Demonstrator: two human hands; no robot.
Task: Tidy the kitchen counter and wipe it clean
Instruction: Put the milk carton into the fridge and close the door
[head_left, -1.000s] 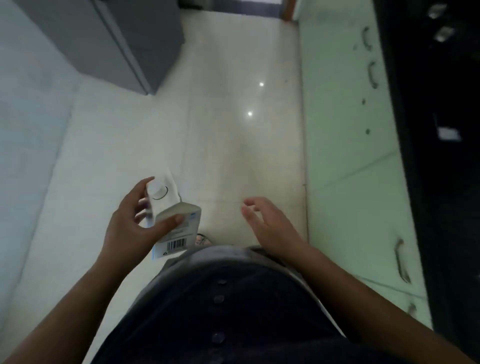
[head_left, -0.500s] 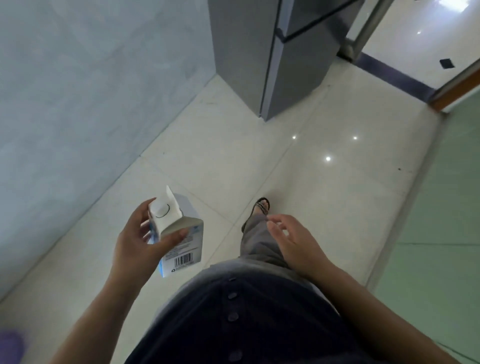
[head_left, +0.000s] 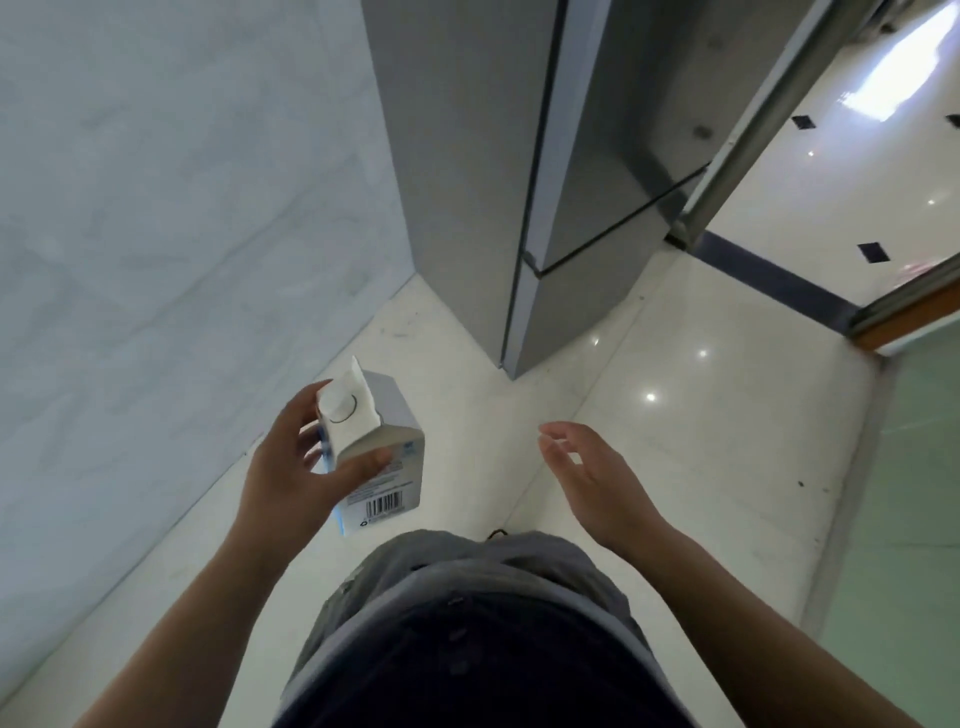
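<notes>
In the head view, left of centre, a small gable-top carton (head_left: 395, 415) is held by the left hand (head_left: 291, 467) above the floor (head_left: 675, 441). The fingers (head_left: 363, 464) of that hand are curled round the carton: the thumb is pressed on the side bearing the barcode, and the other fingers are wrapped round the far side. The carton is held roughly upright, slightly tilted, with its round cap toward the camera. The right hand (head_left: 587, 467) is held well apart from the carton at about the same height. Its fingers (head_left: 558, 434) are apart and relaxed, and nothing is held in it. A grey refrigerator (head_left: 519, 182) with its doors closed is seen ahead, beside a pale wall (head_left: 156, 208). A pale green cabinet front (head_left: 914, 467) is seen at the right edge. The worktop is not in view.

Progress is judged as follows. One item, the carton, is taken to have been cleared from the worktop and is probably meant for the refrigerator. The storing is not yet done. Whether other items remain on the worktop cannot be told. No cloth is seen in either hand, so the wiping is judged to be left.
</notes>
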